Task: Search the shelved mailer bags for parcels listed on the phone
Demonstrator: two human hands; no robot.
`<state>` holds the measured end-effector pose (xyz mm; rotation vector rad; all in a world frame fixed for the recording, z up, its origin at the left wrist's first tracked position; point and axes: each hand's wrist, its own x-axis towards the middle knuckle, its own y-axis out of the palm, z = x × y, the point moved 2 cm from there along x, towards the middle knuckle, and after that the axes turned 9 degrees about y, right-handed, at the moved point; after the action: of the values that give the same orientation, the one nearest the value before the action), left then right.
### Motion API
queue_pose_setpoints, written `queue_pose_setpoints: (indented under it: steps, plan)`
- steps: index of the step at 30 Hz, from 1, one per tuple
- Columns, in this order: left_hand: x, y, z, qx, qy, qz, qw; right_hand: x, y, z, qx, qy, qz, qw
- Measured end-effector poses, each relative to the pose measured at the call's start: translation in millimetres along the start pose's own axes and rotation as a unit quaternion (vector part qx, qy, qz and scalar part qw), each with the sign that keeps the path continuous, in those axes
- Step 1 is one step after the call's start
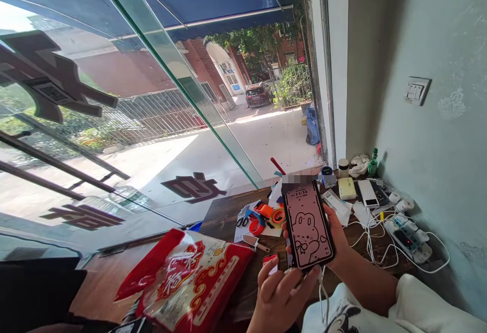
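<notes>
My right hand (338,234) holds a black smartphone (309,224) upright, its fingers wrapped behind the case and showing along the left edge. The lit lock screen is pink, with a rabbit line drawing. My left hand (279,295) is at the phone's bottom edge, fingers curled, its index finger and thumb closed near the bottom corner. A white charging cable (323,292) hangs down right beside those fingertips; the plug itself is hidden. Just beyond my left hand a small red-screened device (271,261) lies on the wooden table (224,211).
A red-and-white bag (190,282) lies at the left, near a knife (255,242), scissors (242,219) and tape rolls (277,217). At the right are a white power bank (368,194), tangled cables, a power strip (409,239) and a green bottle (373,162). A glass door (182,89) stands ahead.
</notes>
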<state>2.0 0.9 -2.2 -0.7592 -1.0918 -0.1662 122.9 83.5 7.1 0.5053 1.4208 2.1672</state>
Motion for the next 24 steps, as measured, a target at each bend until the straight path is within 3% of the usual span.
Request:
queue_pose_setpoints:
  steps: [3,7,11,14,17,20,24]
  plan:
    - [1.0,-1.5,-0.8,0.015,0.003,0.011,1.0,-1.1,0.0,-0.5,-0.001,-0.002,-0.006,1.0]
    - [3.4,-5.3,-1.3,0.018,-0.004,-0.034,0.999,-1.2,-2.0,-4.2,-0.005,0.013,0.003,1.0]
    - [-10.9,-2.9,0.8,-0.017,-0.069,-0.067,0.995,3.1,-16.0,-10.4,-0.001,0.013,-0.009,1.0]
    - [-34.8,3.4,1.5,-0.044,-0.143,-0.019,0.989,3.4,-34.6,-4.5,-0.014,-0.006,-0.046,0.999]
    - [-62.7,6.8,-1.7,-0.04,-0.18,0.05,0.981,-9.1,-52.5,23.7,-0.038,-0.094,-0.122,0.987]
    - [-87.6,5.4,-8.3,-0.029,-0.179,0.107,0.978,-34.4,-65.2,64.0,-0.06,-0.229,-0.214,0.948]
    - [-115.8,7.7,-17.8,-0.05,-0.206,0.192,0.958,-65.5,-86.5,93.0,-0.13,-0.364,-0.354,0.852]
